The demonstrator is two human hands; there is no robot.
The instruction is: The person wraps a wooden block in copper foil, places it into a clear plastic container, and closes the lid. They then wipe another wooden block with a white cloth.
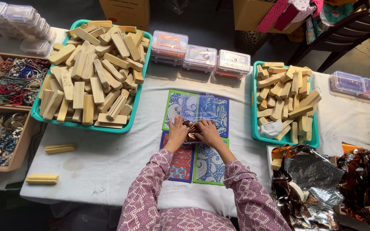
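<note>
My left hand (177, 131) and my right hand (209, 131) meet at the table's middle, both pressed around a small shiny brown foil-wrapped piece (192, 130). It lies in the lower half of an opened clear plastic box (197, 108), whose lid stands open behind the hands. The box rests on several patterned blue, red and green cloth squares (210, 164). Both sleeves are pink with a print. What the foil covers is hidden.
A large teal tray (86, 125) of pale wooden blocks sits at left, a smaller teal tray (253, 100) at right. Closed clear boxes (200, 57) line the back. Bead trays (5, 85) stand far left, crumpled foil sheets (313, 179) at lower right, two loose blocks (60, 148) near left.
</note>
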